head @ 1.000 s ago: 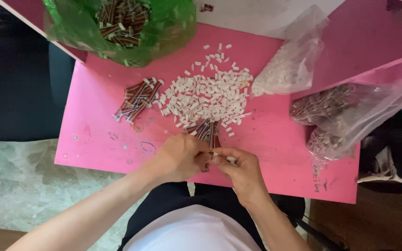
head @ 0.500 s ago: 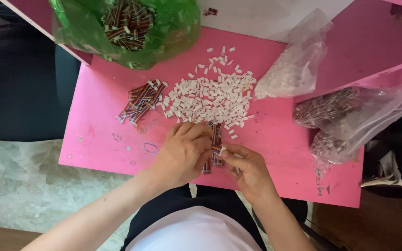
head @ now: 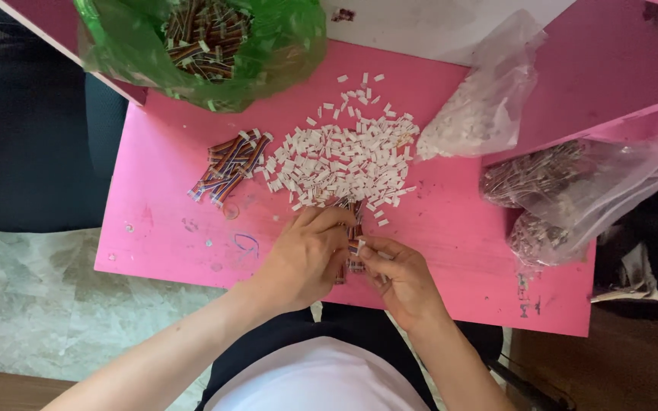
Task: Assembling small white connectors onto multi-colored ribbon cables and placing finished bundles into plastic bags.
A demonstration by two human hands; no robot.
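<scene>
My left hand point(head: 306, 255) and my right hand point(head: 399, 278) meet near the front edge of a pink table point(head: 161, 228). Between them they pinch a short bundle of multicoloured ribbon wires point(head: 353, 237), fingers closed around it. Just beyond the hands lies a wide heap of small white plastic connectors point(head: 344, 156). To the left of that heap rests a small pile of wire pieces point(head: 230, 165) with white ends.
A green plastic bag point(head: 268, 38) holding more wire pieces sits at the back left. A clear bag of white connectors point(head: 481, 114) lies at the back right, and two clear bags of dark parts point(head: 565, 190) sit on the right. A dark chair point(head: 32, 137) stands to the left.
Both hands have shifted slightly while working the wire bundle; the view has tilted a little. The piles and bags stay where they were.
</scene>
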